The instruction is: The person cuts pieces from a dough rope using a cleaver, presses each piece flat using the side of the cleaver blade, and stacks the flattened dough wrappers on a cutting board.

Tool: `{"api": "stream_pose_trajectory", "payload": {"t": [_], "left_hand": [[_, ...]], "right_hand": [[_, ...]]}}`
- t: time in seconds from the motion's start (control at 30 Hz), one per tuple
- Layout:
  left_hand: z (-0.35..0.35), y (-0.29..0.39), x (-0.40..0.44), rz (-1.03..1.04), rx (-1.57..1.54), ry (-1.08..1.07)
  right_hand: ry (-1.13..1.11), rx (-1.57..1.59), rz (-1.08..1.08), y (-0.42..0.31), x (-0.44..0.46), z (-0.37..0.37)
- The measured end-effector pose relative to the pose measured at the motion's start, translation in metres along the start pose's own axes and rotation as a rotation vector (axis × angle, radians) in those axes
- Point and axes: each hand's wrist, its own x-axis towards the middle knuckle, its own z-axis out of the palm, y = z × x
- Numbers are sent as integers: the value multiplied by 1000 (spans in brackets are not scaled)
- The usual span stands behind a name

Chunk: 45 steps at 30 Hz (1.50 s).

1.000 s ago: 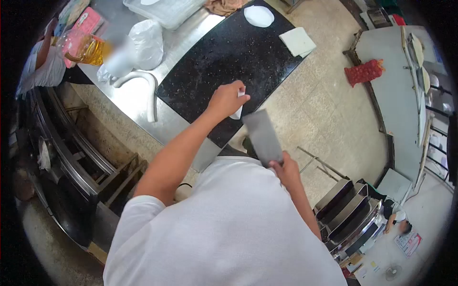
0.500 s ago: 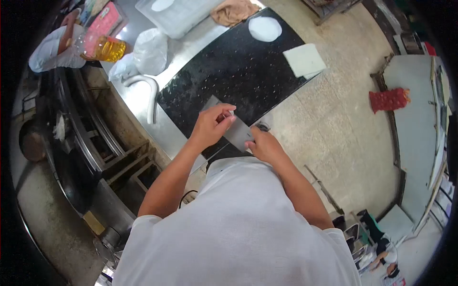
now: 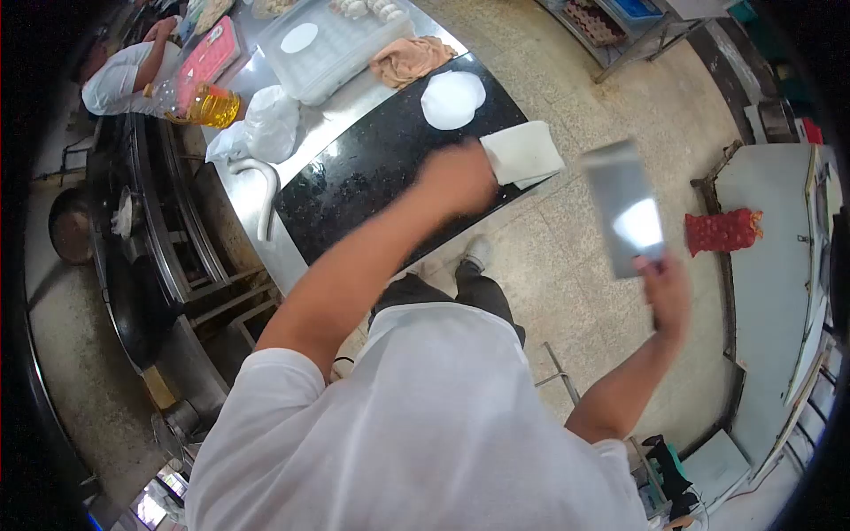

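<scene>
My right hand [image 3: 666, 292] is wrapped round the handle of a wide metal cleaver [image 3: 625, 208], held up over the floor to the right of the counter. Blurred by motion, my left hand [image 3: 459, 180] is over the right part of the black countertop [image 3: 354, 168], beside a folded white cloth [image 3: 524, 154]; its fingers cannot be made out. Thin white round pieces [image 3: 450, 99] lie just beyond it on the black surface.
A brown cloth [image 3: 411, 60], a plastic container [image 3: 332, 53], an oil bottle [image 3: 211, 105], a plastic bag [image 3: 271, 124] and a curved white tube [image 3: 262, 196] are on the metal table. A person [image 3: 124, 78] is at the far left. A red net sack [image 3: 722, 232] is at the right.
My left hand has moved from the counter's near edge toward the folded cloth. My right hand has swung the cleaver away to the right. The white round pieces now show a second lobe.
</scene>
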Motion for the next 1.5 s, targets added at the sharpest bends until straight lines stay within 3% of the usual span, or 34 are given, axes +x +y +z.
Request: {"api": "stream_pose_trajectory", "payload": {"t": [0.03, 0.07, 0.1, 0.17, 0.23, 0.27, 0.33, 0.37, 0.43, 0.47, 0.53, 0.67, 0.77, 0.8, 0.83, 0.9, 0.97, 1.0, 1.03, 1.13, 1.17, 1.23, 1.27, 1.33, 1.5], "left_hand": [[10, 33, -10, 204, 55, -298], [51, 65, -26, 428, 30, -381], [66, 100, -54, 523, -99, -491], [80, 169, -88, 795, -9, -908], [66, 201, -111, 838, -178, -1070], [76, 208, -107, 834, -181, -1081], [96, 214, -101, 1128, -451, -1080], [98, 207, -97, 1120, -446, -1074], [79, 179, -98, 1301, -648, -985], [66, 168, -99, 1294, -642, -987], [24, 156, -103, 712, -370, -1092], [50, 174, -124, 831, -172, -944], [73, 149, -124, 1010, -543, -862], [52, 120, -125, 730, -726, -1004], [36, 88, -128, 433, -895, -1123], [51, 23, -136, 501, -1047, -605], [34, -35, -156, 311, -957, -412], [38, -63, -166, 223, -901, -282], [50, -93, -177, 136, -839, -156], [84, -178, -212, -129, -824, 232], [100, -206, -220, -195, -789, 360], [122, -258, -235, -409, -721, 722], [130, -281, -242, -415, -739, 721], [143, -320, -243, -564, -474, 1109], [158, -390, -231, -374, -445, 1023]], "right_hand": [[110, 46, -21, -14, 7, -24], [158, 13, -57, -28, 18, -50], [206, -21, -92, -42, 29, -76], [343, -92, -135, -70, 49, -114], [420, -42, -195, -90, 56, -134], [458, 1, -227, -104, 54, -138], [442, 95, -186, -108, 47, -135], [455, 107, -244, -109, 48, -134], [468, 125, -313, -114, 48, -130], [527, 98, -331, -115, 44, -124], [580, 64, -349, -113, 44, -122], [581, 112, -424, -118, 48, -114], [674, 176, -439, -140, 26, -76], [758, 271, -440, -142, 22, -63], [658, 492, -523, -131, 25, -51], [331, 895, -777, -98, 39, -10], [25, 1143, -829, -62, 52, 61], [-24, 1245, -703, -61, 46, 101], [-36, 1408, -426, -37, 56, 146], [-58, 1111, 282, -3, 64, 247], [-40, 1156, 405, -7, 51, 261], [-35, 1113, 361, -16, 19, 273], [-45, 1108, 348, -24, 5, 280], [-34, 1068, 342, -40, -31, 287], [-239, 514, 191, -103, -110, 350]]}}
